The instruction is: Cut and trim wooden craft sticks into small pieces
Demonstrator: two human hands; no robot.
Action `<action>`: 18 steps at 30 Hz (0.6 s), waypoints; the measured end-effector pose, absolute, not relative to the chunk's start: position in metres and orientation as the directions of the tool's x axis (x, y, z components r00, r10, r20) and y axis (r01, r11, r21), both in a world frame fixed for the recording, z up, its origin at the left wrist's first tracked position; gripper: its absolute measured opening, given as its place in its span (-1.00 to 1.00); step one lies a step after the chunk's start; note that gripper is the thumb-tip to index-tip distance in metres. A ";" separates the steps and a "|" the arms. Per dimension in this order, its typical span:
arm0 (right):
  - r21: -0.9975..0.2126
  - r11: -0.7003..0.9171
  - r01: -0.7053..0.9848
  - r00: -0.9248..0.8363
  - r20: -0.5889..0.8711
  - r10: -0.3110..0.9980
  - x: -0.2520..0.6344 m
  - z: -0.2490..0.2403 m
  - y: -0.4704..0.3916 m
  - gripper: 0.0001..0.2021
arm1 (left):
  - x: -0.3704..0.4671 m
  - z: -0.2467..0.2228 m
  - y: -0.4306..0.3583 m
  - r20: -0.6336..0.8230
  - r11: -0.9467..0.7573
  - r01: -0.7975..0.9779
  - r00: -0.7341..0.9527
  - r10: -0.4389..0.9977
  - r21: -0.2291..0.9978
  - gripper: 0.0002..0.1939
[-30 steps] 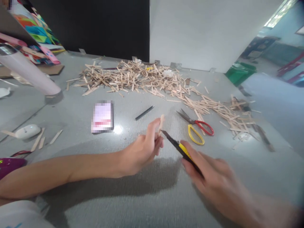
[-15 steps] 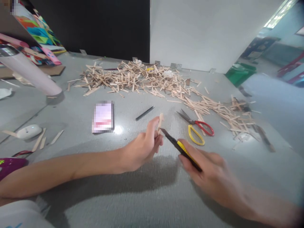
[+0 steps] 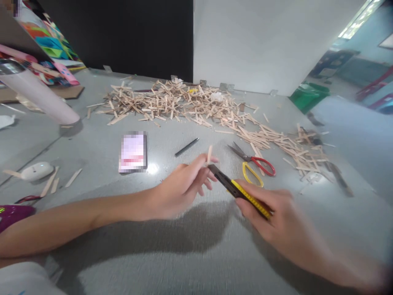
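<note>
Near the middle of the grey table, my left hand (image 3: 188, 182) pinches a small pale wooden stick (image 3: 209, 155), which points upward from its fingertips. My right hand (image 3: 270, 213) grips a black and yellow utility knife (image 3: 242, 192), its tip angled up to the left and close to the stick's lower part. Whether the blade touches the wood is too small to tell. Scissors (image 3: 247, 157) with one red and one yellow handle lie open just beyond the knife. A dark pen (image 3: 187, 147) rests beyond my left hand.
Many wooden sticks (image 3: 166, 102) are heaped along the back of the table (image 3: 159, 262) and trail to the right. At the left are a blurred-out phone-like object (image 3: 133, 151), a pale bottle (image 3: 43, 96), a white mouse (image 3: 37, 171) and loose sticks. A green bin (image 3: 308, 97) stands at the back right.
The fingers of my left hand have spread and turned around the stick. My right hand has shifted slightly right, and the knife has rolled to show more of its yellow side.
</note>
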State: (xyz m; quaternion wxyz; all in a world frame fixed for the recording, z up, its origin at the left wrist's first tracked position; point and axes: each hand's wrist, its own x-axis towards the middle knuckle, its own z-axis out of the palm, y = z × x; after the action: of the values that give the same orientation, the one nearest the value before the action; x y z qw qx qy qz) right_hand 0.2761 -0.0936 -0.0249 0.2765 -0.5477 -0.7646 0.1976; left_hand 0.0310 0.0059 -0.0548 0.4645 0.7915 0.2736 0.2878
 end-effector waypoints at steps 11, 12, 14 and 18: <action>-0.517 0.421 0.745 -0.309 0.291 0.905 0.273 -0.034 -0.101 -0.66 | 0.030 -0.046 0.006 0.120 -0.222 0.094 0.609 0.784 0.970 -0.44; -0.495 0.440 0.749 -0.322 0.309 0.895 0.273 -0.035 -0.102 -0.66 | 0.030 -0.046 0.005 0.123 -0.221 0.088 0.611 0.782 0.971 -0.45; -0.441 0.482 0.757 -0.349 0.350 0.869 0.273 -0.036 -0.102 -0.65 | 0.030 -0.046 0.005 0.130 -0.222 0.077 0.613 0.779 0.972 -0.46; -0.341 0.539 0.770 -0.405 0.392 0.826 0.274 -0.035 -0.100 -0.64 | 0.030 -0.047 0.004 0.142 -0.243 0.085 0.612 0.778 0.966 -0.48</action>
State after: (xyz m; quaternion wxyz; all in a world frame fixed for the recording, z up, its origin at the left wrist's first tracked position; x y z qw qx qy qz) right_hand 0.2741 -0.0998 -0.0352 0.2644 -0.4771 -0.8365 0.0531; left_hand 0.0301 0.0043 -0.0471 0.5374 0.7194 0.2997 0.3224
